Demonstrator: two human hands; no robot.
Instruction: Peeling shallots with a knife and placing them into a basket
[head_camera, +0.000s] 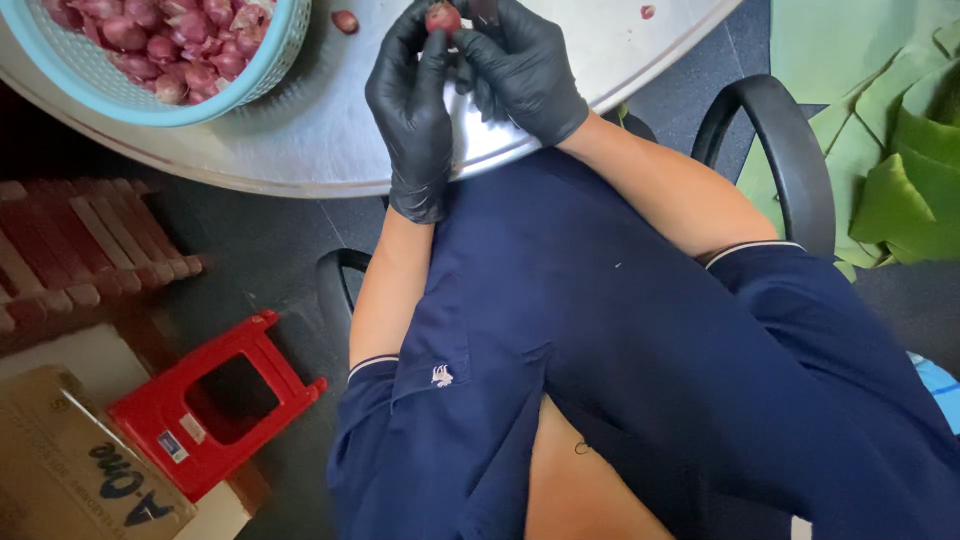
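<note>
Your left hand (412, 120) and right hand (525, 70), both in black gloves, are raised together over the near edge of the round metal table (330, 150). The left grip is pinching a small red shallot (442, 17) between thumb and fingertips. The right grip is curled against the same shallot; whether it clamps it cannot be told. Further out on the table, to the left, stands a light blue basket (255, 80) filled with shallots (170, 45). One loose shallot (345, 21) lies beside the basket.
</note>
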